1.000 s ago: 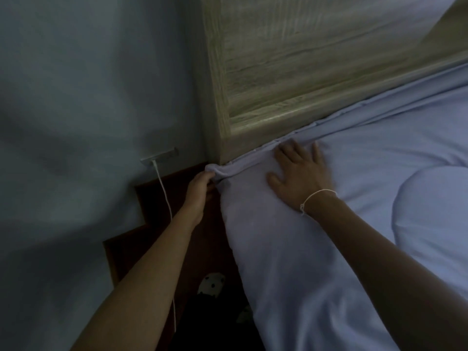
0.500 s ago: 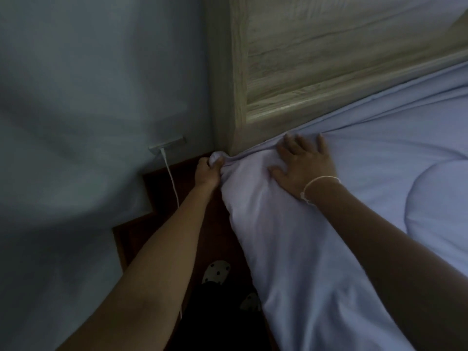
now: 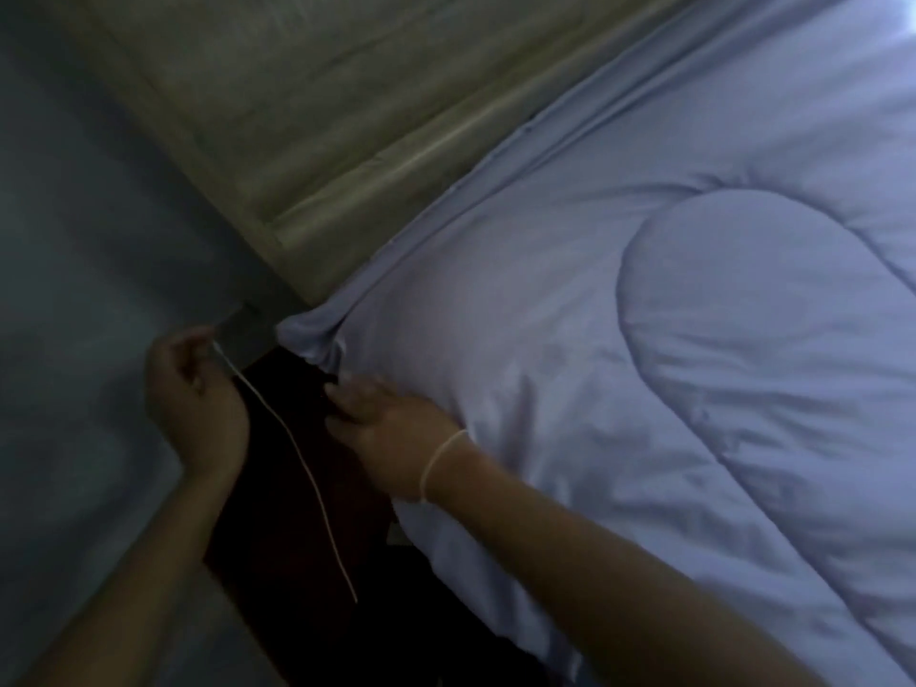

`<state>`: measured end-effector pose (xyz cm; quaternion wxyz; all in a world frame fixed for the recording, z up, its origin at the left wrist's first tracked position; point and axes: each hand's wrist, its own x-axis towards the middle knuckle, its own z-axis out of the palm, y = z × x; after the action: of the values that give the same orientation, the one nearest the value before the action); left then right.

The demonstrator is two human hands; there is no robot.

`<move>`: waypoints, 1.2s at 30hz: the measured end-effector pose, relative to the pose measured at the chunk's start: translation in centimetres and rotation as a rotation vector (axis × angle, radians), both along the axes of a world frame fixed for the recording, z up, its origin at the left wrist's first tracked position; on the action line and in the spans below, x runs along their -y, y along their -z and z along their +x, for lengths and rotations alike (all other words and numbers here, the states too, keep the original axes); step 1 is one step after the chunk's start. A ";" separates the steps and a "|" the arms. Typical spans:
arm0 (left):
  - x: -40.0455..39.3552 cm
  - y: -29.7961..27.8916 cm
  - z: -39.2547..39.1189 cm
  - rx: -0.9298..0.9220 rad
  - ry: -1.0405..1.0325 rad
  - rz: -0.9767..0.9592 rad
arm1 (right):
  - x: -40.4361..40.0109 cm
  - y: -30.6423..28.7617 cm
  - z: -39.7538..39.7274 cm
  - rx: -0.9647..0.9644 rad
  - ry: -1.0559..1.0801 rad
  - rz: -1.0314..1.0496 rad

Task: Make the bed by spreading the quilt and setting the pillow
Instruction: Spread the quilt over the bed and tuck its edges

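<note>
Pale lilac quilt (image 3: 644, 389) covers the bed from centre out to 3 o'clock, its top edge lying against the wooden headboard (image 3: 322, 116) at 12 o'clock, corner bunched just below it. Right hand (image 3: 391, 423) sits at the quilt's side edge, fingers on the fabric; blurred, grip cannot tell. Left hand (image 3: 193, 399) at 9 o'clock, off the quilt, fingers loosely curled beside a white cable (image 3: 297, 448) hanging from the wall (image 3: 74, 240). No pillow seen.

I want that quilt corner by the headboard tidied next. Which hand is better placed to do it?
Probably the right hand: it lies at the quilt edge just below the bunched corner. The left hand is off the quilt, beside the white cable.
</note>
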<state>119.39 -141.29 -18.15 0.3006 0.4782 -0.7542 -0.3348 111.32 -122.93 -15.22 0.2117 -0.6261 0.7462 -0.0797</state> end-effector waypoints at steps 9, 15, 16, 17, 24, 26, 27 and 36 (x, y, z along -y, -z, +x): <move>-9.4 -3.0 -12.8 0.142 0.951 -0.049 | -16.1 -0.7 -5.0 -0.398 0.676 0.066; -9.4 -0.1 -16.0 0.473 1.048 -0.175 | -14.0 4.4 6.5 -0.336 0.148 0.100; -9.4 0.0 -16.0 0.477 1.050 -0.194 | -14.0 5.1 7.4 -0.334 0.062 0.139; -9.4 -0.1 -15.9 0.476 1.055 -0.213 | -14.1 5.3 8.1 -0.314 0.017 0.136; -9.0 0.0 -16.2 0.499 1.049 -0.281 | -20.8 1.4 7.2 -0.388 0.402 -0.037; -9.2 0.3 -15.8 0.500 1.029 -0.282 | -23.3 2.1 7.7 -0.423 0.335 0.116; -9.2 0.5 -15.7 0.501 1.012 -0.279 | -23.6 2.6 8.1 -0.416 0.319 0.156; -11.4 0.3 -8.6 0.480 0.789 -0.026 | -23.0 4.3 8.8 -0.436 0.383 -0.127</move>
<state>110.79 -129.89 -18.44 -0.0268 0.2145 -0.9310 -0.2940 120.14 -99.93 -19.54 -0.0121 -0.4883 0.8721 -0.0286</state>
